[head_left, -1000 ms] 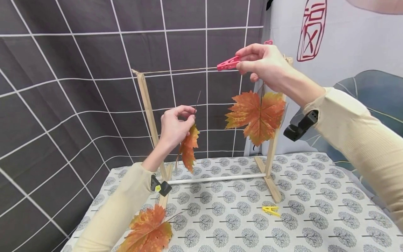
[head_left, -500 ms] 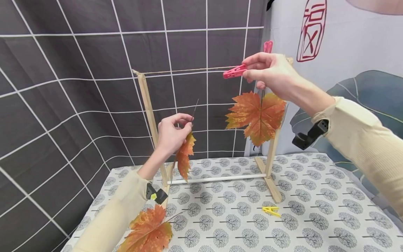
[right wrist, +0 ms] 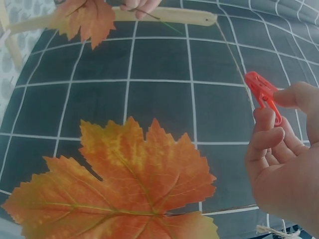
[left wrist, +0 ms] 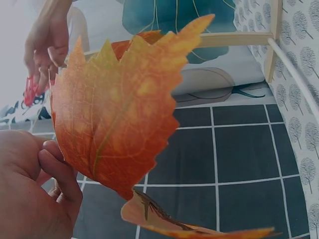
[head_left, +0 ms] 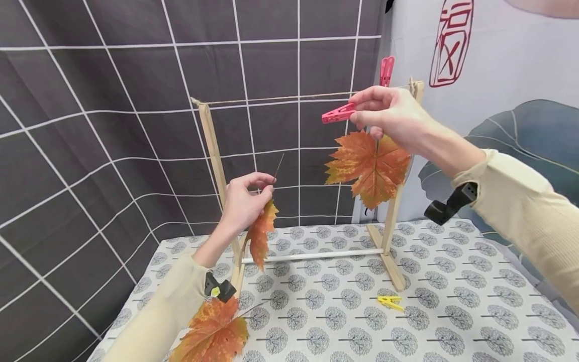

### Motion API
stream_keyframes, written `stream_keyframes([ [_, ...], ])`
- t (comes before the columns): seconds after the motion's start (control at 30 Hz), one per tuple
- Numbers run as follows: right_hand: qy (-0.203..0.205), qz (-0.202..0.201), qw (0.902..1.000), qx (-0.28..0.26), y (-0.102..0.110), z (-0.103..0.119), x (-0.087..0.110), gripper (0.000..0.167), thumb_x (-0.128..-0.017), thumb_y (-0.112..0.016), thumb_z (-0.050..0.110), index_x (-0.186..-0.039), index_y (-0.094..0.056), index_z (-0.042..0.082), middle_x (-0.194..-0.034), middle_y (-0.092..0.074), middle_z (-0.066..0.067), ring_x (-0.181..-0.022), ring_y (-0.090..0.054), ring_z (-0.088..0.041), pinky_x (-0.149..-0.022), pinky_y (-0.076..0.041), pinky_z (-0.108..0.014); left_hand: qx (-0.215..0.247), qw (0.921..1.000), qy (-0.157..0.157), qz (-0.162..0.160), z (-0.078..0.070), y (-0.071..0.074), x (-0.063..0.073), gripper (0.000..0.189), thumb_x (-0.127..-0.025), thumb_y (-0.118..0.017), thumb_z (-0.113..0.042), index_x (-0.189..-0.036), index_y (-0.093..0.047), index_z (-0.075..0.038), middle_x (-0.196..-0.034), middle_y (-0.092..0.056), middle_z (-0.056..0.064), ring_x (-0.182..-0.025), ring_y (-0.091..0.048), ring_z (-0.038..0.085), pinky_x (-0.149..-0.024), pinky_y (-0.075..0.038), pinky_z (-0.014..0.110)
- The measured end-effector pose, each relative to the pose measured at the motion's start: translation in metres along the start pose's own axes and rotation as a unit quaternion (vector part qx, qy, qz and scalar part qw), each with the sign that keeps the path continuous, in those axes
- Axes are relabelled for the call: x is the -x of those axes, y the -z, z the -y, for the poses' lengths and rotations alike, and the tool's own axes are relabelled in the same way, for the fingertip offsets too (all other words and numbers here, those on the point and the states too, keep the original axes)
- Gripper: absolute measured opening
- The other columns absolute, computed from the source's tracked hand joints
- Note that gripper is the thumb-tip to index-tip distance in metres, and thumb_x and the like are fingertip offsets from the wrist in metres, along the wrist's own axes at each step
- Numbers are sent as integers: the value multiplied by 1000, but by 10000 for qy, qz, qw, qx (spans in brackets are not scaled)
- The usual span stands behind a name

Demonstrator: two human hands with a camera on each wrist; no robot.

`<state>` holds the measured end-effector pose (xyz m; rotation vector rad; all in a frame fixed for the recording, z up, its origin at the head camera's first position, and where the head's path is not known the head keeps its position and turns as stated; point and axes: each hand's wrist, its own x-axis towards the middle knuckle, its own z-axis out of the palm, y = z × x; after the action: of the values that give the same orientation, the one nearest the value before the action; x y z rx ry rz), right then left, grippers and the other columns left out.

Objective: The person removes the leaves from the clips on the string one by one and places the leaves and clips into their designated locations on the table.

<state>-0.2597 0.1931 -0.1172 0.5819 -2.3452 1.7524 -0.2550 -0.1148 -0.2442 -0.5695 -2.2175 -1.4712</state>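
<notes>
My left hand (head_left: 244,201) pinches an orange artificial maple leaf (head_left: 261,234) by its stem, near the left post. The leaf hangs edge-on in the head view; its broad surface fills the left wrist view. My right hand (head_left: 398,113) holds a pink clothespin (head_left: 336,114) between thumb and fingers, just below the twine line (head_left: 280,97). The clothespin's tip points left, apart from the twine. Behind the right hand, another pink clothespin (head_left: 386,70) stands on the line near the right post, above a hanging maple leaf (head_left: 368,166); its lower part is hidden by the hand.
Two wooden posts hold the twine; the left post (head_left: 212,146) and right post (head_left: 391,216) are joined low by a white rod (head_left: 316,256). On the patterned tablecloth (head_left: 353,342) lie a yellow clothespin (head_left: 390,302) and another maple leaf (head_left: 212,332). A dark grid curtain (head_left: 135,136) hangs behind.
The right hand has lowered the pink clothespin from the twine to below it, moving slightly right. My left hand, with its leaf, has moved down and a little left.
</notes>
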Motion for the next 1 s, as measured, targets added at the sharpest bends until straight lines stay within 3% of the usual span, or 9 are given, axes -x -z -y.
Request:
stream_keyframes([
  [0.27,6,26,9995,329,-2,-8,5,29,-94,-69,12,-121,-62,9,-106,-70,-3,-64,-51,-14,-51,-43,-23,-277,9995,164,-30,8,6,9,18,-87,-67,-1,-103,-75,-3,-87,-70,10,-40,-50,11,-39,-40,20],
  [0.6,-128,65,9997,211,-2,-18,15,28,-94,-69,11,-121,-61,9,-103,-69,-6,-56,-46,-12,-49,-40,-23,-588,9979,246,-109,14,10,20,20,-85,-68,-2,-102,-76,-7,-86,-71,8,-41,-51,12,-40,-42,21],
  [0.9,-108,127,9991,380,-3,-30,25,28,-95,-70,15,-121,-61,9,-108,-71,-5,-76,-58,-19,-52,-45,-25,-714,9970,275,-152,21,14,30,22,-84,-69,-1,-103,-77,-8,-87,-72,7,-41,-51,12,-39,-40,22],
  [1.0,-119,197,9993,280,-4,-34,29,27,-95,-69,13,-121,-61,10,-108,-71,-4,-76,-59,-20,-52,-45,-25,-768,9965,298,-123,23,16,34,22,-85,-69,-1,-104,-77,-8,-87,-72,7,-42,-52,12,-39,-39,21],
])
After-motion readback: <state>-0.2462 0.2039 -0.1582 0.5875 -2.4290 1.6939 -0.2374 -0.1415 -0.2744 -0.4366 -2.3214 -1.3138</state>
